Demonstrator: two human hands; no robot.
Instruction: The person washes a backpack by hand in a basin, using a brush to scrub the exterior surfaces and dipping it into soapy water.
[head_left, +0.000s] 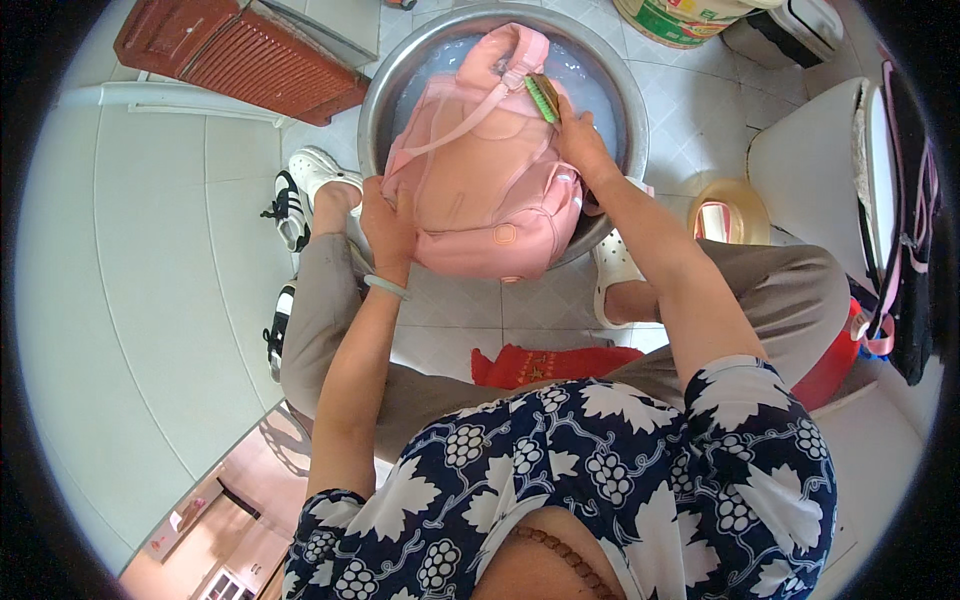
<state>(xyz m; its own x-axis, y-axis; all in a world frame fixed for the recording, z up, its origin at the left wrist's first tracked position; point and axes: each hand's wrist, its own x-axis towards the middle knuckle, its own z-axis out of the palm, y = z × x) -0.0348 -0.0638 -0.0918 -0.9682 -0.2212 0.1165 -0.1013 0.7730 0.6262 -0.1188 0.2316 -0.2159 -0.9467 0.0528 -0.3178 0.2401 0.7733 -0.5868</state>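
A pink backpack (480, 165) lies in a round metal basin (639, 112) of cloudy, sudsy water (596, 82), its lower end resting over the near rim. My left hand (390, 225) grips the backpack's left edge, with the fingertips partly hidden by the fabric. In my right hand (581, 142) is a scrub brush (544, 97) with green bristles and a brownish back. The bristles are at the backpack's upper right, beside the strap's buckle; whether they touch the fabric is hard to tell. A shoulder strap (469, 124) loops across the back panel.
A reddish-brown washboard (255, 60) leans at the upper left. Black-and-white sneakers (289, 210) stand by the left wall. At the upper right is a plastic bucket (675, 22); a yellowish basin (731, 214) sits beside my right knee. Red cloth (551, 364) lies below me, and bags hang far right (907, 225).
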